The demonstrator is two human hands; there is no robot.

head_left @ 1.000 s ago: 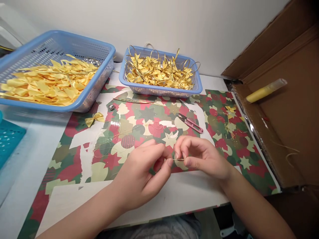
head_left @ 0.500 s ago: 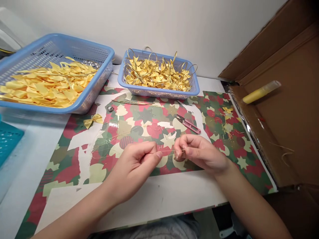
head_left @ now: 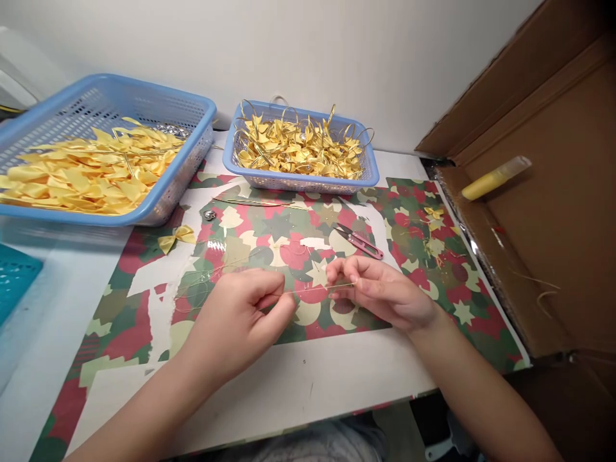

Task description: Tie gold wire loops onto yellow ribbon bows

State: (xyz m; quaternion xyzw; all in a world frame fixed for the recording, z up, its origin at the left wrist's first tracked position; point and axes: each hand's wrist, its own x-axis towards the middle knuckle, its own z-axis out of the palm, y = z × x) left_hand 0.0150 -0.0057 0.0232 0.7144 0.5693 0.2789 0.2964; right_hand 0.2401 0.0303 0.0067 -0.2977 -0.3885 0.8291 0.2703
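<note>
A thin gold thread point(head_left: 308, 289) is stretched between my two hands above the red, green and cream patterned paper point(head_left: 423, 256). My left hand point(head_left: 240, 317) pinches one end with thumb and fingers closed. My right hand point(head_left: 380, 289) pinches the other end, fingers curled. More of the thread trails in loose loops over the paper to the left point(head_left: 202, 285).
A large blue basket point(head_left: 158, 109) of yellow ribbon pieces stands at the back left, a smaller blue basket point(head_left: 298, 183) of ribbon bows with gold loops behind the paper. Pink thread snips point(head_left: 360, 241), a loose yellow bow point(head_left: 176, 237), a small silver bell point(head_left: 209, 215), a cardboard box point(head_left: 553, 192) holding a yellow tube point(head_left: 495, 178).
My hands have drawn apart, the left one sliding left, so a longer piece of thread is stretched between them. The view has shifted slightly.
</note>
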